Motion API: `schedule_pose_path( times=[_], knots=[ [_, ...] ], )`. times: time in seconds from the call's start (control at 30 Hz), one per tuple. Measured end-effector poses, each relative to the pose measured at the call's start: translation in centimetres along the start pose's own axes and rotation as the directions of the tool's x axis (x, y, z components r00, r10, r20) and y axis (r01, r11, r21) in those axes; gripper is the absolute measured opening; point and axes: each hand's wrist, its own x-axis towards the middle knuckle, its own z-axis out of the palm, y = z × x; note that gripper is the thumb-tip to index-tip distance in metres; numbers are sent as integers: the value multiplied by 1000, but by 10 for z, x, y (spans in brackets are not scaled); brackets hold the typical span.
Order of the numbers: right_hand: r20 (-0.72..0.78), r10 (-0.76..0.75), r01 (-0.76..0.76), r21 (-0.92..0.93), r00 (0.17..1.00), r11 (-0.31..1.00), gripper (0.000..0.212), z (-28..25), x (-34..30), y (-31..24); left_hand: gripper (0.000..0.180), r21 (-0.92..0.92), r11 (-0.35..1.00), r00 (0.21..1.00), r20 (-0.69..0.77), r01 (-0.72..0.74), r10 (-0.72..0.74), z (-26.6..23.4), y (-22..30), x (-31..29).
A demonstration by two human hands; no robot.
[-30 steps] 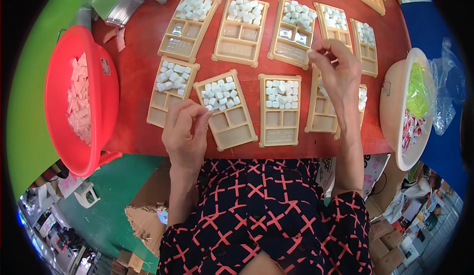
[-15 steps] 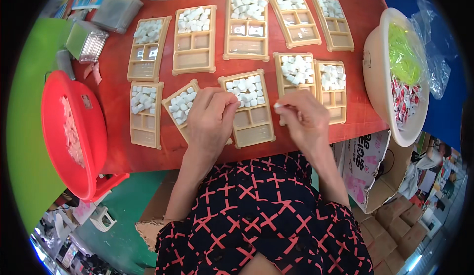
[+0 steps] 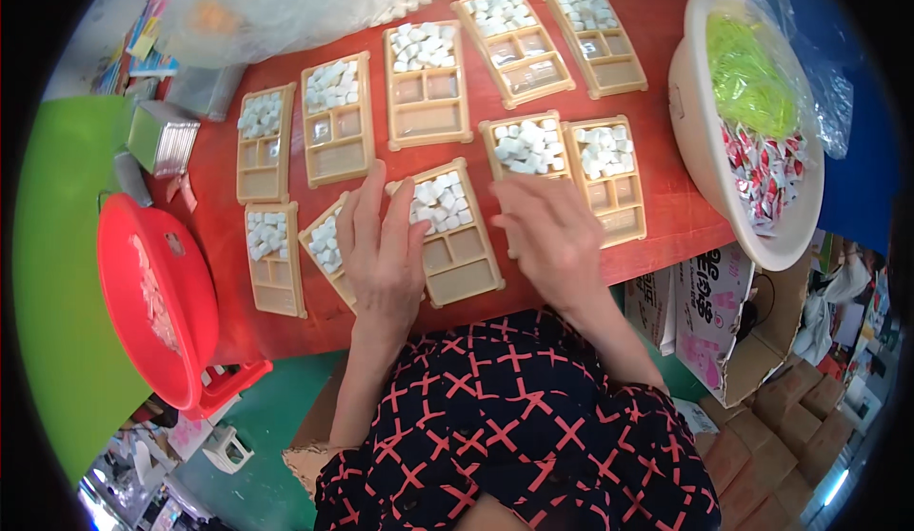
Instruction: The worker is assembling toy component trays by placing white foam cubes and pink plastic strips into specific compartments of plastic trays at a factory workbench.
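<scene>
My left hand (image 3: 384, 260) is open, its fingers spread and pointing away from me. It hovers over the gap between a tilted tan tray (image 3: 317, 253), partly hidden below it, and the middle tray (image 3: 464, 279). Its thumb reaches the edge of the middle tray's pile of small white marshmallows (image 3: 441, 202). My right hand (image 3: 555, 240) is to the right of that tray, fingers bent and somewhat apart, with no marshmallow visible in it. It covers the lower part of another tray (image 3: 488, 140) heaped with marshmallows (image 3: 529, 147).
Several similar divided trays (image 3: 430, 123) stand in rows on the red table (image 3: 228, 326). A red basin (image 3: 195, 274) with pink pieces is at left. At right, a cream basin (image 3: 678, 83) holds green strands and wrapped packets. A clear plastic bag (image 3: 276, 26) lies at the back.
The view has shifted, moving the trays leftward. My left fingers have spread out from a pinch. My right hand's fingers have moved apart, and the marshmallow they held no longer shows.
</scene>
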Motion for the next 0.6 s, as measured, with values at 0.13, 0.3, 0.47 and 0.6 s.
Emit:
schedule_pose_path(
  times=[0.13, 0.3, 0.47, 0.6],
  knots=[
    [-139, 273, -297, -199, 952, 934, 40, -42, -23, 35, 45, 9, 989, 989, 43, -145, 145, 12, 14, 12],
    [-139, 486, -502, -116, 863, 857, 42, -64, -29, 61, 66, -88, 975, 954, 206, -205, 219, 37, 49, 43],
    [-5, 289, -284, -216, 957, 934, 61, -57, -3, 73, 80, -107, 975, 936, 278, -193, 216, 59, 56, 53],
    [266, 206, -82, -412, 942, 908, 80, -50, 10, 66, 81, -14, 972, 919, 321, -236, 228, 70, 53, 53]
  ],
)
